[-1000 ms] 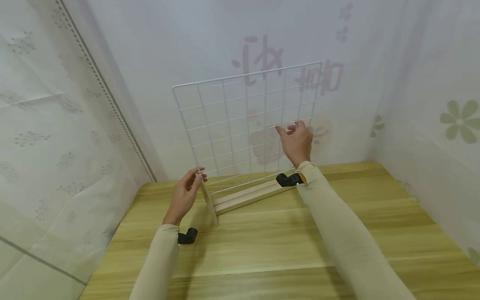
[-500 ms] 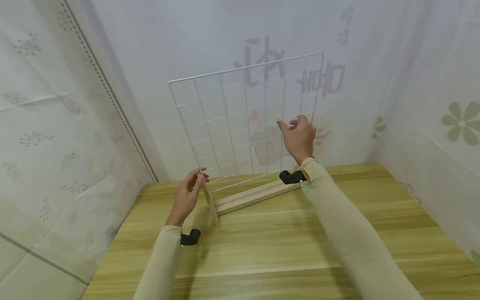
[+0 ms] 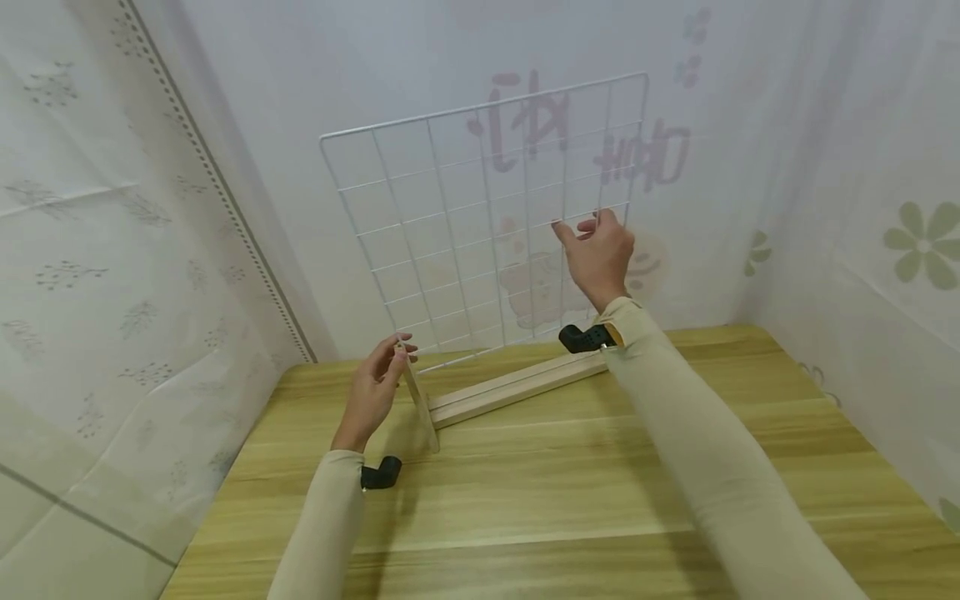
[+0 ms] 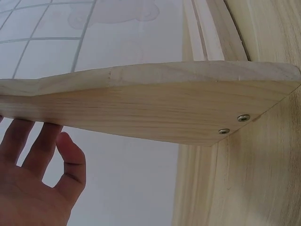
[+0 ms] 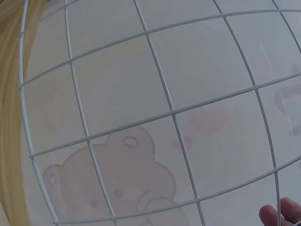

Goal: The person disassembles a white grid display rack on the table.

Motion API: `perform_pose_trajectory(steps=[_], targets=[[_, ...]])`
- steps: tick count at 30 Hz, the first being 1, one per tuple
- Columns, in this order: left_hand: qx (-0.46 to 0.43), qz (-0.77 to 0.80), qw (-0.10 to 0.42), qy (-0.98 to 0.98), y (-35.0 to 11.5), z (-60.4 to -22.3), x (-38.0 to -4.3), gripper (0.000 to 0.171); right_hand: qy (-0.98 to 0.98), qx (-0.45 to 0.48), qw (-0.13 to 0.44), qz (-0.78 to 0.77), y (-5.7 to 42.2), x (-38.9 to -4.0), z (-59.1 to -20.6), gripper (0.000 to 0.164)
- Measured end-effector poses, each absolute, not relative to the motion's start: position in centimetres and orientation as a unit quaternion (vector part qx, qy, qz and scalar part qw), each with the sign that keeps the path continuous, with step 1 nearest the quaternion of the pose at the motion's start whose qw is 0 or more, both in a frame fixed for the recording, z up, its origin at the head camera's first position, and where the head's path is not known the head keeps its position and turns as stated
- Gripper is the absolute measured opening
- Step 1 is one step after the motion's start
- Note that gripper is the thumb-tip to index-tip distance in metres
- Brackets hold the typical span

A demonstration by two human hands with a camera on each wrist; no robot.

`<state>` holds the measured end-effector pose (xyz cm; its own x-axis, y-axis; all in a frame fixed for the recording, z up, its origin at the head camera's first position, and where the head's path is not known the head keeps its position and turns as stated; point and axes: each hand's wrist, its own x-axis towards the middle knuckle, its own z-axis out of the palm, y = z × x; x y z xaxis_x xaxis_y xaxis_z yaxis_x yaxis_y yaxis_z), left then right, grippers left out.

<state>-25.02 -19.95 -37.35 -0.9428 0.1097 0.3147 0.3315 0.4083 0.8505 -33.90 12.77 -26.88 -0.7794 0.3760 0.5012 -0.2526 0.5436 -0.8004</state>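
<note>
A white wire grid panel (image 3: pixel 487 200) stands nearly upright, its bottom wire above the grooved wooden rail (image 3: pixel 517 388). Its right part is held by my right hand (image 3: pixel 600 257), thumb and fingers on the wires; only fingertips (image 5: pixel 269 215) show in the right wrist view. A tapered wooden side board (image 3: pixel 421 402) joins the rail's left end, and my left hand (image 3: pixel 367 392) pinches its upper end. Up close in the left wrist view, this board has two metal screws (image 4: pixel 243 117) near its wide end. My right wrist and sleeve hide the rail's right end.
The rail and board rest on a wood-grain table (image 3: pixel 525 517). Pale printed curtains (image 3: pixel 247 75) stand behind and at both sides. A black wrist device (image 3: pixel 382 472) sits on each sleeve.
The wire grid has risen with my right hand, and its bottom wire is farther above the rail. My left hand stays at the side board's upper end.
</note>
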Motion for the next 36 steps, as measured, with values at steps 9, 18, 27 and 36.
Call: perform_pose_trajectory(steps=[9, 18, 27, 36], targets=[[-0.128, -0.525, 0.100, -0.835, -20.1, -37.3, -24.9, 0.038, -0.807, -0.043, 0.350, 0.474, 13.1, -33.7, -25.2, 0.048], [-0.119, -0.525, 0.089, -0.838, -20.0, -37.4, -25.0, 0.040, -0.804, -0.032, 0.357, 0.474, 13.4, -33.0, -22.5, 0.053], [-0.129, -0.521, 0.098, -0.838, -20.2, -37.4, -24.9, 0.040, -0.806, -0.031, 0.373, 0.458, 14.3, -32.4, -20.7, 0.047], [-0.134, -0.513, 0.112, -0.840, -19.9, -37.6, -24.8, 0.038, -0.814, -0.049, 0.358, 0.454, 16.4, -31.2, -20.8, 0.053]])
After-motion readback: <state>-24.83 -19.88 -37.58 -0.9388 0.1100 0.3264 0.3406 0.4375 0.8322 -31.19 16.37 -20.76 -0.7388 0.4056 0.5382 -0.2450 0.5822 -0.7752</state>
